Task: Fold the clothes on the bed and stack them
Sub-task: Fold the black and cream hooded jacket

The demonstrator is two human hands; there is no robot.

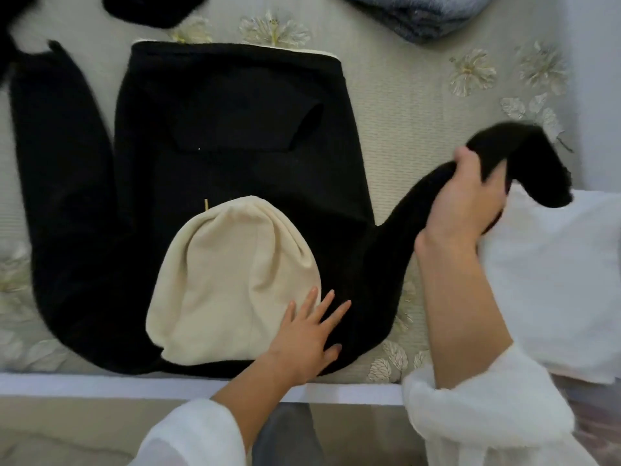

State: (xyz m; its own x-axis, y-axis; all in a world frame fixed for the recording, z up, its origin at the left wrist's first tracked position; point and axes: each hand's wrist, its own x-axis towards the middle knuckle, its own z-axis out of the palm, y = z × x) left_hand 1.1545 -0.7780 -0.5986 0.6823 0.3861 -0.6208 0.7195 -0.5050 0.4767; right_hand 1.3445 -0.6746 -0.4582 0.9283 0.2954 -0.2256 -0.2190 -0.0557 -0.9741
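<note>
Now the sleeve [420, 210] is gripped by the right hand [467, 200], its length running down-left to the hoodie [235, 129] on the bed [403, 112], pinned flat by the open left hand [309, 334].

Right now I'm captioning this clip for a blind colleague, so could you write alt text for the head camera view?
A black hoodie lies flat on a floral bedspread, its cream-lined hood nearest the viewer. The right hand lifts one black sleeve while the left hand presses flat beside the hood. A white pillow lies to the right.
</note>
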